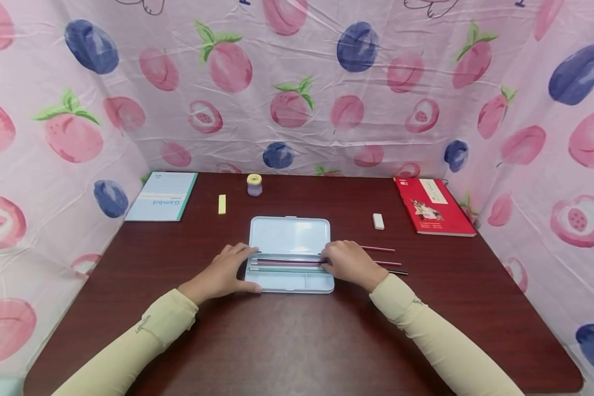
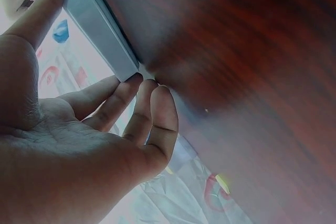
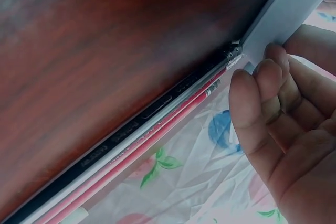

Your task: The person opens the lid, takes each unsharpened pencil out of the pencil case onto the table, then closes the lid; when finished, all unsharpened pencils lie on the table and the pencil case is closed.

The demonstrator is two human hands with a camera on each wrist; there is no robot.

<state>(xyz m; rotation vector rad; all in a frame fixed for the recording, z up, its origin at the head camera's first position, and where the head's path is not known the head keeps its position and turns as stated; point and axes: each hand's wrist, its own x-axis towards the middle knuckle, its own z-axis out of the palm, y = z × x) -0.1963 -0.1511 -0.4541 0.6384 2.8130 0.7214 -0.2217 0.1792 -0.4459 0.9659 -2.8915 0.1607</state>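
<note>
A pale blue pencil case (image 1: 290,235) lies with its lid folded back. Several pencils (image 1: 277,263) lie lengthwise in its long compartment, beside narrower front compartments. My left hand (image 1: 223,273) holds the case's left end, thumb at the front corner and fingers near the hinge; in the left wrist view the thumb (image 2: 39,17) lies along its side. Over the right end, my right hand (image 1: 351,264) has bent fingers and pinches the end of a pencil, mostly hidden under the hand. Pink pencils (image 3: 152,140) and a black one (image 3: 115,150) lie beside the case.
Behind the case stand a yellow-topped small jar (image 1: 254,185) and a yellow strip (image 1: 221,204). A white eraser (image 1: 378,221) lies at right, near a red book (image 1: 435,206). A light blue notebook (image 1: 160,196) is at far left. Fruit-print cloth (image 1: 297,71) surrounds the table.
</note>
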